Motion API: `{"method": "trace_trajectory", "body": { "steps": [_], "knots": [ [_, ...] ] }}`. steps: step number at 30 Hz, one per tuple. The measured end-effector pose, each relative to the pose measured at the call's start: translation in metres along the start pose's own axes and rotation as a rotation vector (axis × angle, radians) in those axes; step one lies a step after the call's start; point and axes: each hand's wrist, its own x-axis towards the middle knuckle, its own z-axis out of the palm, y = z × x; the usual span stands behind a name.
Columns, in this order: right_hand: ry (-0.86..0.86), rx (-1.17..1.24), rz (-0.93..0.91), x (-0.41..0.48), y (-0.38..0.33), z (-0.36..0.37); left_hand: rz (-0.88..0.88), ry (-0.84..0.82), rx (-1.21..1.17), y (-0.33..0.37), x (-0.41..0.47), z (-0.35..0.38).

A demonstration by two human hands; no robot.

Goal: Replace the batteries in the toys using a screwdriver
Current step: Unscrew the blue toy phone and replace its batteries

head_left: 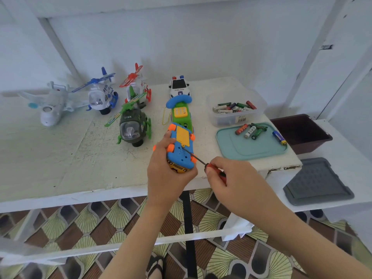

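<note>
So the left hand (167, 170) has its fingers wrapped around a blue toy car (182, 150), flipped belly-up just over the front edge of the white table (60, 154). The right hand (235, 178) is gripping a red-handled screwdriver (211, 167), with the tip sitting right on the edge of the yellow battery cover (183, 135). Just behind the car there's a green phone toy (181, 113) and a police car (179, 87). Off to the right are a teal tray (251, 156) with loose batteries (251, 131) on it and a clear box (237, 119) with more inside.
</note>
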Motion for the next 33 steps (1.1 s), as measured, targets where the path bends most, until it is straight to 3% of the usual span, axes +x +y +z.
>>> {"method": "trace_trajectory", "body": {
  "steps": [7,12,27,33],
  "knots": [
    [0.032,0.146,0.123,0.003,0.012,0.005,0.148,-0.172,0.365,0.012,0.021,0.001],
    [0.062,0.181,0.205,0.003,0.017,0.012,0.154,-0.279,0.547,0.022,0.032,0.011],
    [0.08,0.207,0.295,0.008,0.028,0.024,0.149,-0.424,0.704,0.039,0.035,0.029],
    [0.068,0.267,0.315,0.011,0.037,0.019,0.148,-0.38,0.681,0.039,0.034,0.028]
  ]
}}
